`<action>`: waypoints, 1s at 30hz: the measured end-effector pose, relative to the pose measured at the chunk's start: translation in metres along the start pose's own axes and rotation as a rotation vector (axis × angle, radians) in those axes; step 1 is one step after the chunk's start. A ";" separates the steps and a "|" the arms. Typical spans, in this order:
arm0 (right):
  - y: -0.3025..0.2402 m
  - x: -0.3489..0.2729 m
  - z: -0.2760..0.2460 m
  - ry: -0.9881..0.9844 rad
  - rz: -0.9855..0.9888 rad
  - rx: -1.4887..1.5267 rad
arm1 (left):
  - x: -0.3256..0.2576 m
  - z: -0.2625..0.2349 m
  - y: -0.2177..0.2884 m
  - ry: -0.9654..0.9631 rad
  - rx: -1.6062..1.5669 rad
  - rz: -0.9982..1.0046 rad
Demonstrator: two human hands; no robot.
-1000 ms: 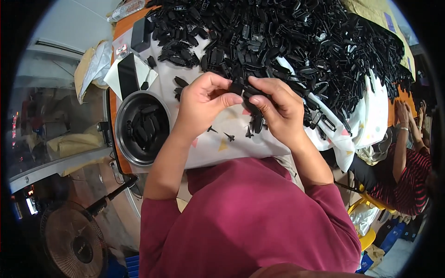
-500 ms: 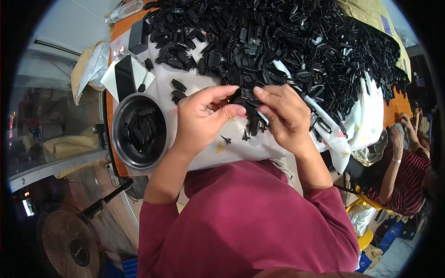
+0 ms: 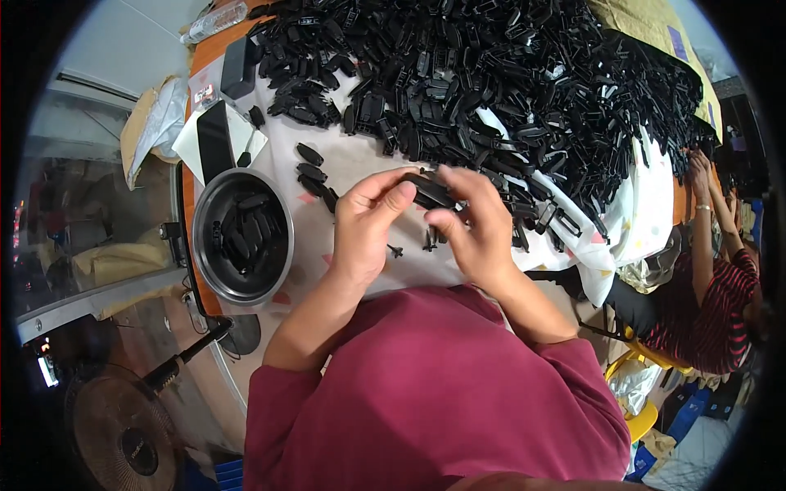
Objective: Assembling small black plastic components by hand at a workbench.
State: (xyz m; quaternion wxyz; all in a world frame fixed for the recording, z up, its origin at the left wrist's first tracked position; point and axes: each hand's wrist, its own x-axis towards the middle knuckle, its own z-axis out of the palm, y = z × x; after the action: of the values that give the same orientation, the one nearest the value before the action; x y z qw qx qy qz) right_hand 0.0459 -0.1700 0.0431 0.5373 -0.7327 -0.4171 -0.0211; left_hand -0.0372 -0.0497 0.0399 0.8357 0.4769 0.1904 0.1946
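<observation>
Black plastic piece (image 3: 430,192) pinched between left hand (image 3: 366,229) and right hand (image 3: 479,233).

I am seeing a black plastic part (image 3: 430,192), smooth and a bit shiny, held between my left hand (image 3: 368,225) and my right hand (image 3: 479,225). The big pile of black parts (image 3: 508,82) is looking like the same hard, shiny plastic. Under it a white cloth (image 3: 630,221) is lying soft and matt, with small coloured marks. The round bowl (image 3: 214,270) is showing a smooth, shiny metal rim. The desk (image 3: 214,51) edge is looking orange and smooth. My sleeves (image 3: 434,393) are dark red cloth, soft and matt.
</observation>
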 end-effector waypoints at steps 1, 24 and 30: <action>0.005 -0.008 0.000 -0.149 0.477 0.352 | 0.002 -0.002 -0.002 -0.001 -0.004 0.001; 0.060 0.043 -0.004 -0.132 0.510 0.258 | 0.093 -0.058 -0.005 0.455 1.527 -0.044; 0.029 0.037 0.006 -0.077 0.407 0.744 | 0.044 -0.042 0.001 0.258 1.350 0.373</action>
State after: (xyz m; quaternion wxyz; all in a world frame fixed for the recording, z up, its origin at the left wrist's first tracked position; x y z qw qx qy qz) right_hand 0.0858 -0.1456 0.0355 0.7425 -0.5564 -0.2627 0.2649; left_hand -0.0213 0.0037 0.0150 0.2813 0.8882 0.2821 0.2291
